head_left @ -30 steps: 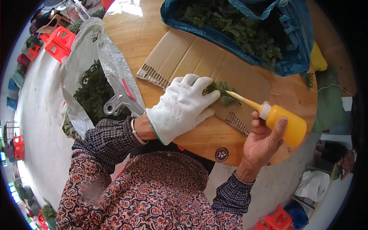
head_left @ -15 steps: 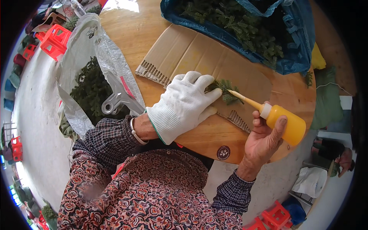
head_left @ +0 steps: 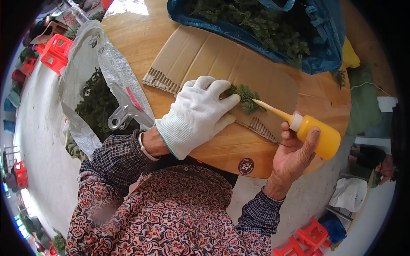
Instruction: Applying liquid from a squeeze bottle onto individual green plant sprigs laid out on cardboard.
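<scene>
My left hand, in a white knit glove, lies flat on a sheet of brown cardboard and presses down a small green leafy sprig with its fingertips. My right hand, bare, grips an orange squeeze bottle with a long thin nozzle. The nozzle tip touches the sprig just right of the gloved fingers. The cardboard rests on a round wooden table.
A blue bag full of green sprigs sits at the table's far side. A clear plastic bag with more greenery and a grey clip hangs at the left. Red plastic stools stand on the floor around.
Both hands keep the same pose; the nozzle stays at the sprig. The view has shifted slightly.
</scene>
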